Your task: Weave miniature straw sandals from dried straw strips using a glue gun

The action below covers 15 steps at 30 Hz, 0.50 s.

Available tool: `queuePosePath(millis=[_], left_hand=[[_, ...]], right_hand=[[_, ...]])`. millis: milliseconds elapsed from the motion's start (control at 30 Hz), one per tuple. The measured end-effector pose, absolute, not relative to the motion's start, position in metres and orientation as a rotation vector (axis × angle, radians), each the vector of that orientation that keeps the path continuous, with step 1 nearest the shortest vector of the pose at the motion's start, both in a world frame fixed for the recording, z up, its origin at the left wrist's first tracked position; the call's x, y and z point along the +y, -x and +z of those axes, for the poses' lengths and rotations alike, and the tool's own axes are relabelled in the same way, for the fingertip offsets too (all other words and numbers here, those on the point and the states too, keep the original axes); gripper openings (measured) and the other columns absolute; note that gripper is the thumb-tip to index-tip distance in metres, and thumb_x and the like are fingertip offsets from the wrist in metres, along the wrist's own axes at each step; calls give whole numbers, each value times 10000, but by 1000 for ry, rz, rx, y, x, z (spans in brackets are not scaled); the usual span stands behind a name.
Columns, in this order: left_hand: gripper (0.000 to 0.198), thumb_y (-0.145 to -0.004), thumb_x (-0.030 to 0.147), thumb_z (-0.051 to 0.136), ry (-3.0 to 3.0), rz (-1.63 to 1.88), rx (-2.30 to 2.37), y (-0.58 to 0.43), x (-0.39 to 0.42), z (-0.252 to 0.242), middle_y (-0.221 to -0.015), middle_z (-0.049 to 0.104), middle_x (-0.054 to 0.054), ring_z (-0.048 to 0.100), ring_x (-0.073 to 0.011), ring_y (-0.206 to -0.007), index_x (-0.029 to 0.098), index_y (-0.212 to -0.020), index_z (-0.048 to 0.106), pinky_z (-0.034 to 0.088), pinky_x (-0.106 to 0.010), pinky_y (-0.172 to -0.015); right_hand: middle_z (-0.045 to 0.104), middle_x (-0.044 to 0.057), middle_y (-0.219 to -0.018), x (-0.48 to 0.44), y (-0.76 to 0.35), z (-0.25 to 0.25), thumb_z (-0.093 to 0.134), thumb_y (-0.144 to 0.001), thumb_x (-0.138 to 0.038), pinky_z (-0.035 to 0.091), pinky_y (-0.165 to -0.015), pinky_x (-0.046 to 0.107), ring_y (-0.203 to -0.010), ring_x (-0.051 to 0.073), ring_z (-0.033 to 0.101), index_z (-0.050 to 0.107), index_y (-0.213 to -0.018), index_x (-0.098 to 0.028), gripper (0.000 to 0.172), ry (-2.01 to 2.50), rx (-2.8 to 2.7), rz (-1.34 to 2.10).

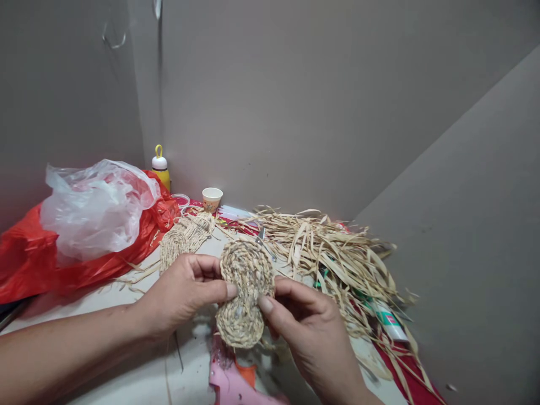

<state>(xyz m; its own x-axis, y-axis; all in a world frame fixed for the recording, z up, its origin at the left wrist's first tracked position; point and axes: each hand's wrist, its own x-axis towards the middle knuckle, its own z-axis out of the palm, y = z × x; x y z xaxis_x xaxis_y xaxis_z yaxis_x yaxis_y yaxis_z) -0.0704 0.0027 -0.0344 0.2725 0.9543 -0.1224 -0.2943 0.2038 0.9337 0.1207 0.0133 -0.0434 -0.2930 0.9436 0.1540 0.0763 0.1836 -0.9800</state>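
Note:
A braided straw sole [244, 264], made of coiled plait with a narrow waist, is held up over the table. My left hand [185, 292] pinches its left edge, thumb on the front face and fingers behind. On the other side, my right hand [307, 326] grips the waist with the thumb in front, its other fingers partly hidden behind the piece. Another woven straw sole [185, 236] lies on the table beyond my left hand. Scissors [262, 239] lie partly covered just behind the held piece. Below it is a pink sheet-like object [236, 385] with an orange patch.
A heap of dry straw strips [320, 242] spreads across the right, with a white-and-green tube [390, 320] among them. At left lie a red plastic bag [29, 253] and a clear bag [97, 214]. A paper cup [211, 199] and a yellow bottle [161, 169] stand by the wall.

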Motion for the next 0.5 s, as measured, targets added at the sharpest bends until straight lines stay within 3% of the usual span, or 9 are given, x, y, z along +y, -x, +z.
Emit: queuePosePath(millis=[133, 233, 333, 500], left_hand=[[168, -700, 223, 770, -948, 1029, 837, 68, -3, -33, -730, 714, -17, 612, -119, -687, 158, -855, 763, 475, -230, -684], [195, -681, 247, 789, -993, 1000, 868, 67, -8, -27, -729, 704, -21, 609, -124, -685, 144, -844, 759, 475, -234, -683], [177, -715, 240, 755, -1016, 1005, 879, 67, -10, -22, -774, 707, -23, 610, -126, -696, 151, -868, 754, 475, -241, -697], [182, -729, 195, 722, -1018, 1020, 853, 69, -5, -25, -827, 726, -36, 631, -146, -744, 160, -905, 754, 477, -264, -752]], right_hand=[[501, -32, -538, 13, -115, -45, 703, -722, -257, 339, -446, 207, -491, 95, 388, 621, -593, -168, 177, 1025, -1527, 1213], [547, -14, -559, 12, -112, -51, 722, -717, -265, 373, -471, 214, -511, 109, 432, 637, -593, -170, 177, 963, -1488, 1304], [626, 10, -640, 8, -113, -53, 724, -743, -303, 458, -565, 251, -593, 154, 546, 691, -722, -202, 109, 840, -1325, 1485], [651, 31, -736, 7, -119, -47, 756, -719, -383, 472, -583, 262, -633, 173, 577, 689, -875, -235, 225, 719, -1177, 1634]])
